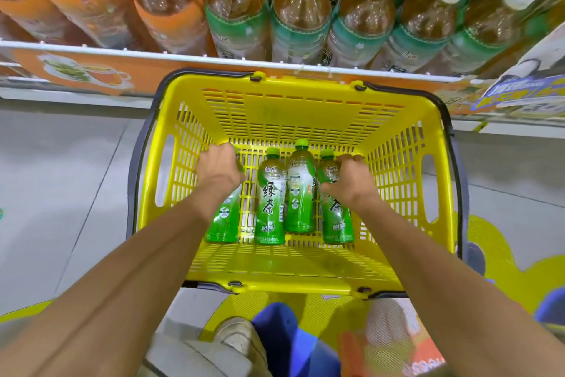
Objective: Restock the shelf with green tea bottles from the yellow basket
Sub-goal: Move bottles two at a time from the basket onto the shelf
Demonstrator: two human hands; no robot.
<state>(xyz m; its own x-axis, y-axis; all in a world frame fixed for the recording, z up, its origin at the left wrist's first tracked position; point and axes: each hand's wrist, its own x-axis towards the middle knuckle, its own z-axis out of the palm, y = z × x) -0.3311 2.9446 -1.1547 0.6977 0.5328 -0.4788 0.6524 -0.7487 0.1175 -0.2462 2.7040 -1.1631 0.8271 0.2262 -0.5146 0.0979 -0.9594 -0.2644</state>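
Observation:
A yellow basket (pixel 397 169) stands on the floor below the shelf, with several green tea bottles lying side by side on its bottom. My left hand (pixel 218 167) is closed over the top of the leftmost bottle (pixel 224 220). My right hand (pixel 351 181) grips the neck of the rightmost bottle (pixel 337 220). Between them lie two untouched bottles: one with large characters (pixel 270 202) and one with its back label up (pixel 300 193). Both hands hide the caps they hold.
The shelf (pixel 214 57) just beyond the basket carries large tea bottles with white caps, green-labelled at centre and right (pixel 301 19), orange-labelled at left (pixel 171 13). An orange price strip runs along its edge. My shoe (pixel 241 338) and a coloured floor sticker (pixel 501 257) are below the basket.

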